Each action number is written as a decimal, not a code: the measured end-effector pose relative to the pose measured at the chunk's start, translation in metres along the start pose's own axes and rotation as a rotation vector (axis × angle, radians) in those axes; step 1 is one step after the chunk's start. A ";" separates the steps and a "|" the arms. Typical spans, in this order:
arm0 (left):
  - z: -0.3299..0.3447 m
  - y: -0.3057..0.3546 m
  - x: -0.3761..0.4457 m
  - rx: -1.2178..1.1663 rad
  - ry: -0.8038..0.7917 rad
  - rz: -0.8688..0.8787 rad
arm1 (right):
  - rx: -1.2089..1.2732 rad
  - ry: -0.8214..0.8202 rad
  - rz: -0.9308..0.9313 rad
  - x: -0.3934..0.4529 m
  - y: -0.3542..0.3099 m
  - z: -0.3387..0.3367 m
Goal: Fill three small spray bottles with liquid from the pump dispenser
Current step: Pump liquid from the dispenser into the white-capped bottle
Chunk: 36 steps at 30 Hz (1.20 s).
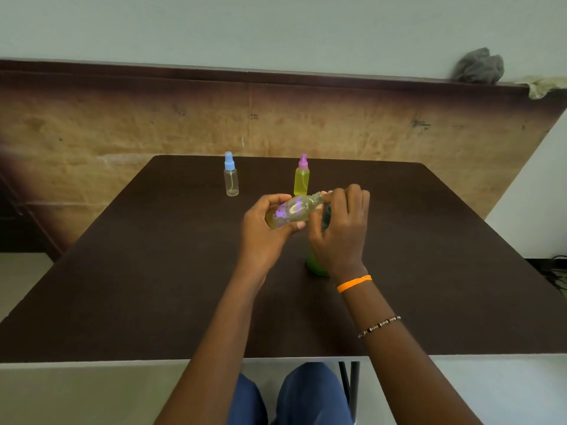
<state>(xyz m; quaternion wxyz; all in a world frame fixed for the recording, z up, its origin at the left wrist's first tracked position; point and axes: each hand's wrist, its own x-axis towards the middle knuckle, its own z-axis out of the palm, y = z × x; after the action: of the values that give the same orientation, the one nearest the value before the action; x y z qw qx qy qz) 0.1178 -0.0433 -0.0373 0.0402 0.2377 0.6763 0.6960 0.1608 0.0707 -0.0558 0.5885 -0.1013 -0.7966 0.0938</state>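
Blue-trousered knees (306,394) are showing under the near edge of the dark brown table (153,286); a grey cloth (479,66) is lying on the ledge behind; the green pump dispenser (316,265) is standing mostly hidden behind the right hand (340,228), whose fingers are curling at the neck of a tilted small bottle (291,210), blurred and yellowish; the left hand (264,225) is gripping its body; beyond, well apart, the pink-capped bottle (301,176) is looking full of yellow liquid, the blue-capped bottle (230,176) clear.
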 end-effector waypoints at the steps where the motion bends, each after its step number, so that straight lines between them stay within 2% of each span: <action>1: 0.000 -0.001 0.000 -0.004 -0.001 0.006 | 0.006 0.006 0.004 0.000 0.000 0.001; 9: 0.001 0.002 -0.001 -0.035 -0.024 0.018 | 0.010 -0.045 0.031 0.013 -0.007 -0.009; 14: -0.001 -0.002 0.000 0.002 -0.013 0.003 | -0.011 -0.024 -0.038 0.002 0.003 -0.001; 36: -0.004 0.002 0.001 -0.013 -0.045 0.009 | 0.056 -0.033 0.006 0.017 -0.004 -0.010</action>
<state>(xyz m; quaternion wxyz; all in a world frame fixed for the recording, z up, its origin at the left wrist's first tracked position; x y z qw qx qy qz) 0.1162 -0.0472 -0.0346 0.0537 0.2561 0.6694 0.6953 0.1658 0.0720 -0.0365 0.5777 -0.0856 -0.8029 0.1197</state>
